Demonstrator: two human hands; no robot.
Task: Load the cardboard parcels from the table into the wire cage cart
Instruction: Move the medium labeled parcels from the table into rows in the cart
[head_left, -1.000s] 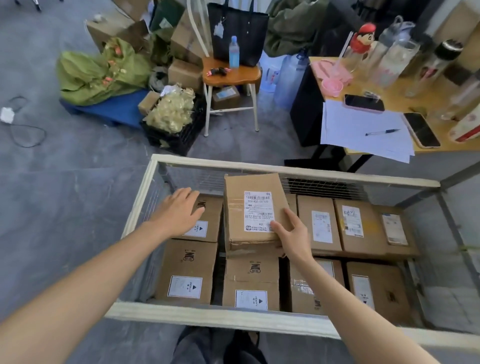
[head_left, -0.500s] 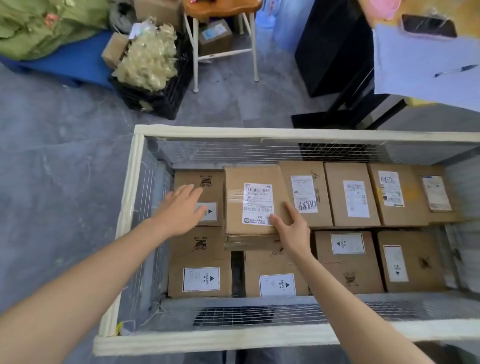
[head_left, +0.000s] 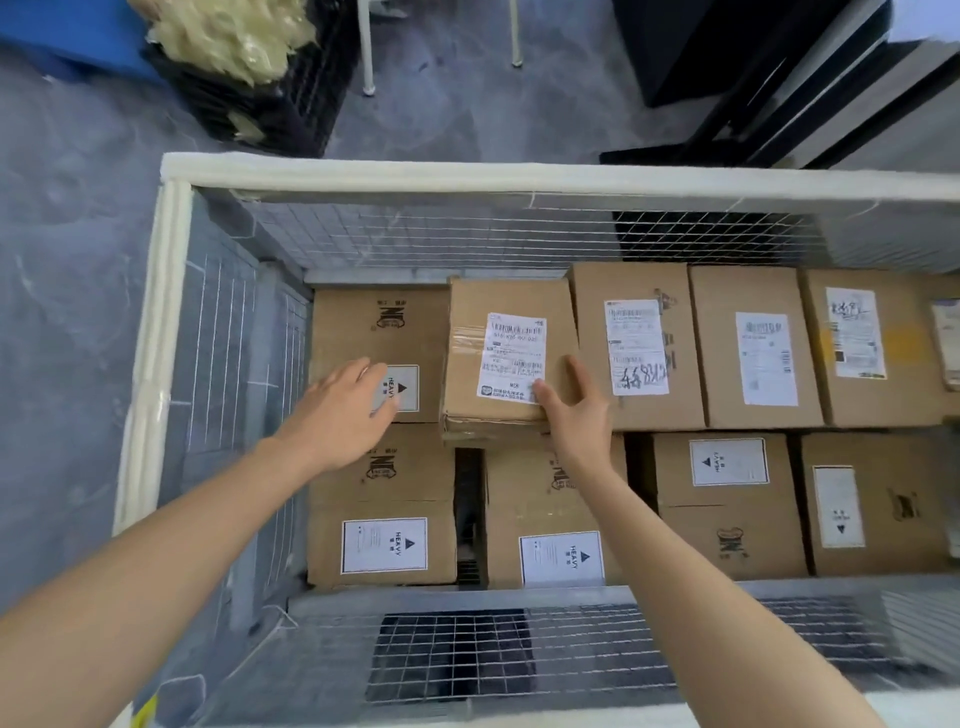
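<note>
Though boxes (head_left: 753, 343) crowd the wire cage cart (head_left: 519, 179) bar one gap (head_left: 467, 509), your right hand (head_left: 576, 410), fingers spread, seemingly presses the top parcel (head_left: 467, 364); left hand (head_left: 337, 415) fingers together.

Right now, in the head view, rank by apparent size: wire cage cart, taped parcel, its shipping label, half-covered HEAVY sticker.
1. wire cage cart
2. taped parcel
3. shipping label and HEAVY sticker: unsure, the left hand hides part of the sticker.

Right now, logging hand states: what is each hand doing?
Left hand: open, holding nothing.
Right hand: open, fingers on the parcel.
</note>
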